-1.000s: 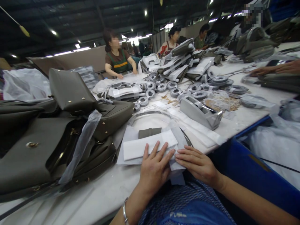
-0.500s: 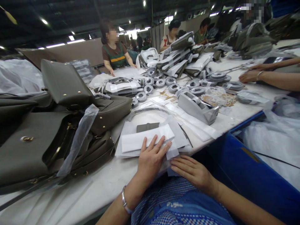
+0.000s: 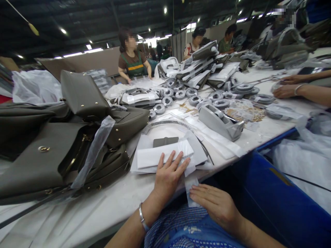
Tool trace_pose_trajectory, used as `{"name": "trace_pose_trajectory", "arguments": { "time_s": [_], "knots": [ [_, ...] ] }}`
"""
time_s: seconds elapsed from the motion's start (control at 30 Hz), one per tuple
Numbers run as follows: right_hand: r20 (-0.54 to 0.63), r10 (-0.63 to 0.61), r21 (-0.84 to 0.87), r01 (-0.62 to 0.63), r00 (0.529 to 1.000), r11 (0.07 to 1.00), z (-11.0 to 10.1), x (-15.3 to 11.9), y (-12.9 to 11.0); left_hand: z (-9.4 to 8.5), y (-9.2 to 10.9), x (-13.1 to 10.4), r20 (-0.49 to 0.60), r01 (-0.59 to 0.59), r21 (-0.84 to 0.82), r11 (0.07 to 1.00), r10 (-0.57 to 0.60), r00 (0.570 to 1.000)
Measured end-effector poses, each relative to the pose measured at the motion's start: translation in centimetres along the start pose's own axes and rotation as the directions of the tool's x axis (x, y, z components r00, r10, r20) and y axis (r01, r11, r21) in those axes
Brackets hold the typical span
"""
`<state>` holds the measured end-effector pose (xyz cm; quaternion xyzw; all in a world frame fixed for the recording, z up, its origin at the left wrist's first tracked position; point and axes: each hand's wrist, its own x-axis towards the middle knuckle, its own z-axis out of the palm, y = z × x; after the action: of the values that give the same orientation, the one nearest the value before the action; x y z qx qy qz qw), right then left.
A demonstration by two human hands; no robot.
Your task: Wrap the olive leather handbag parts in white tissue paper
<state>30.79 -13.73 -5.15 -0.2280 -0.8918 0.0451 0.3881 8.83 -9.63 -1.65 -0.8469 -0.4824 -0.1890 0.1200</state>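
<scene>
My left hand (image 3: 167, 175) lies flat with spread fingers on a folded white foam strip (image 3: 150, 156). The strip covers part of a flat, paper-wrapped piece; a grey-green strap tab (image 3: 166, 141) shows above it, and a film-wrapped curved handle (image 3: 169, 123) arches behind. My right hand (image 3: 217, 203) is at the table's front edge, its fingers together over a thin translucent sheet (image 3: 191, 198) that hangs over the edge. Its thumb is hidden, and the sheet appears pinched under the fingers.
Dark olive handbags (image 3: 85, 93) are piled at the left. A grey tape dispenser (image 3: 219, 122) stands right of the wrapped piece. Behind are wrapped coils (image 3: 193, 100) and stacked bag parts. A blue bin (image 3: 279, 193) is at the right. Co-workers stand around the table (image 3: 113, 206).
My right hand has moved slightly down towards my lap, and more of the translucent sheet shows beside it. My left hand stays on the foam strip. The view has shifted slightly.
</scene>
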Motion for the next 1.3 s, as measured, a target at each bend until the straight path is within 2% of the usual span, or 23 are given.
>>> {"name": "trace_pose_trajectory", "arguments": {
  "time_s": [0.1,0.17,0.23,0.3,0.37,0.43,0.53,0.67,0.77,1.0,1.07,1.17,1.3],
  "knots": [
    [0.004,0.027,0.0,-0.027,1.0,1.0,-0.8,0.6,-0.5,0.0,0.0,0.0,0.019,-0.001,0.004,1.0,0.001,1.0],
    [0.027,0.012,0.066,-0.014,1.0,0.998,-1.7,1.3,-0.5,0.0,0.0,0.0,0.024,-0.001,0.01,1.0,0.0,1.0],
    [0.003,-0.016,0.103,0.016,1.0,0.995,-2.7,2.1,-0.3,0.0,-0.1,0.0,0.021,-0.003,0.013,1.0,0.003,1.0],
    [-0.086,0.014,0.02,-0.013,0.996,1.0,-3.5,3.1,0.4,0.0,-0.1,0.0,0.009,-0.01,0.011,1.0,0.01,1.0],
    [-0.166,0.084,-0.116,-0.104,0.982,0.988,-3.9,4.2,1.3,0.0,-0.1,0.0,0.0,-0.013,0.009,1.0,0.013,1.0],
    [-0.179,0.126,-0.213,-0.163,0.976,0.963,-3.9,5.4,2.3,0.0,-0.1,0.1,-0.002,-0.013,0.007,1.0,0.013,1.0],
    [-0.129,0.05,-0.276,-0.085,0.99,0.957,-3.7,6.6,3.2,-0.1,-0.1,0.2,0.003,-0.008,0.003,1.0,0.008,1.0],
    [-0.057,-0.081,-0.296,0.061,0.995,0.953,-3.4,6.2,3.4,-0.1,-0.2,0.4,0.012,0.009,-0.034,0.999,-0.009,1.0],
    [-0.057,-0.071,-0.309,0.05,0.996,0.95,-2.8,5.2,3.8,-0.6,-0.3,0.5,0.063,0.033,-0.104,0.994,-0.027,0.998],
    [-0.096,-0.1,-0.288,0.069,0.99,0.955,-1.9,4.3,5.1,-3.3,-0.4,1.1,0.196,0.066,-0.287,0.956,-0.009,0.981],
    [-0.107,-0.104,-0.287,0.07,0.989,0.955,-1.7,4.3,5.1,-3.0,-0.3,1.2,0.164,0.074,-0.271,0.96,-0.03,0.986],
    [-0.119,-0.101,-0.288,0.062,0.988,0.955,-1.4,4.3,5.1,-1.5,-0.1,1.0,0.025,0.057,-0.196,0.979,-0.053,0.998],
    [-0.086,-0.081,-0.273,0.054,0.993,0.96,-1.4,3.0,5.1,0.5,-0.1,0.5,-0.137,-0.001,-0.097,0.995,-0.012,0.99]
  ]
}}
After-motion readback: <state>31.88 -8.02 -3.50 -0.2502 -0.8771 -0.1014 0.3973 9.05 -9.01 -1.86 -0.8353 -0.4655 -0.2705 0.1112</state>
